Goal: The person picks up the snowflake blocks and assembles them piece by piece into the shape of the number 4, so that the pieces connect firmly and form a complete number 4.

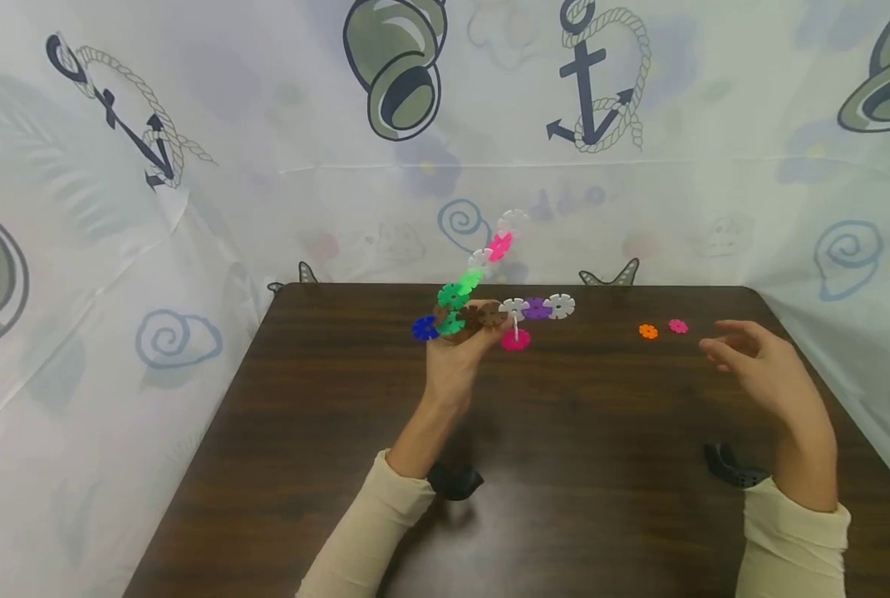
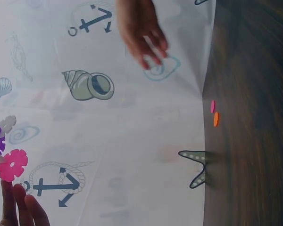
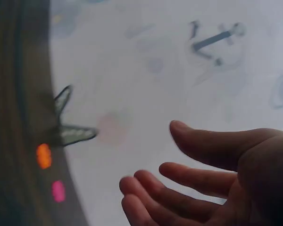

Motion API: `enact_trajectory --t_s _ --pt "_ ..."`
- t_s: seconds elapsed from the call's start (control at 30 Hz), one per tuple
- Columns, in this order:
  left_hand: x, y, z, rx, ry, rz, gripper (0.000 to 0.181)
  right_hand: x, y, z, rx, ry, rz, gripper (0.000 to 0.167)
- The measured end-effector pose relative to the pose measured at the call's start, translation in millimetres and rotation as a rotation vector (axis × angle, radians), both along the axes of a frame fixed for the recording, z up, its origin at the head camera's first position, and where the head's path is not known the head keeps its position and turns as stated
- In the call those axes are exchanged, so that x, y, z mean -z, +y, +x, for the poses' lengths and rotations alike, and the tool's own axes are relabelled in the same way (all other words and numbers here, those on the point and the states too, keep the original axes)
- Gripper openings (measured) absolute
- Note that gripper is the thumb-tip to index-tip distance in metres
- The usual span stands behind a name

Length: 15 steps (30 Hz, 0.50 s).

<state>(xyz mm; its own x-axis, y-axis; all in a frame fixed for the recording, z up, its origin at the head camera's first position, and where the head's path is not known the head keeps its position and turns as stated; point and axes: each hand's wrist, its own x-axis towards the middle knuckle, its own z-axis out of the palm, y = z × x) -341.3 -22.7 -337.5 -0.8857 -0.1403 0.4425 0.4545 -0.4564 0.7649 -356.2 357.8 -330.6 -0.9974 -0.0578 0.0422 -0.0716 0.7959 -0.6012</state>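
Observation:
My left hand [image 1: 450, 365] grips a built piece of interlocking snowflake discs [image 1: 454, 296] by its brown discs [image 1: 493, 313], above the table. One branch slants up to the right through green, white and pink discs to a clear one at the tip. A second branch runs right through white and a purple disc [image 1: 538, 308]; a pink disc [image 1: 515, 340] hangs below it. At the left end sits a blue disc [image 1: 425, 328]. Fingers cover part of the middle. Empty, my right hand [image 1: 777, 378] hovers at the right with fingers loosely bent, apart from any disc.
Two loose discs, one orange [image 1: 648, 331] and one pink [image 1: 678, 326], lie on the dark wooden table [image 1: 564, 482] left of my right hand. A patterned cloth [image 1: 325, 208] hangs behind and beside the table. Black straps [image 1: 455, 480] are on both wrists.

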Motion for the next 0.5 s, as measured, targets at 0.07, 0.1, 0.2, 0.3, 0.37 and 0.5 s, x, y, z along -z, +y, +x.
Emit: enact_trajectory --t_s 0.07,0.1,0.2,0.3,0.37,0.5 --pt "-1.0 0.1 0.0 -0.006 0.005 -0.002 0.025 9.7 5 -8.5 -0.004 -0.042 0.029 0.074" --pt "-1.3 0.0 -0.1 -0.007 0.005 -0.004 0.024 15.0 6 -12.5 -0.006 -0.061 0.034 0.076" --pt "-1.6 0.0 -0.2 -0.009 -0.003 -0.003 0.027 31.1 9 -23.4 -0.003 -0.114 0.047 0.080" --pt "-1.6 -0.1 -0.6 -0.014 -0.007 0.003 0.028 46.5 9 -31.3 0.005 -0.172 0.041 0.085" --pt "-1.2 -0.2 -1.1 -0.011 -0.015 0.014 0.026 55.1 8 -35.0 0.017 -0.219 0.040 0.086" --pt "-0.3 -1.1 -0.5 -0.009 -0.037 0.009 0.029 68.8 9 -40.7 0.037 -0.276 0.060 0.083"
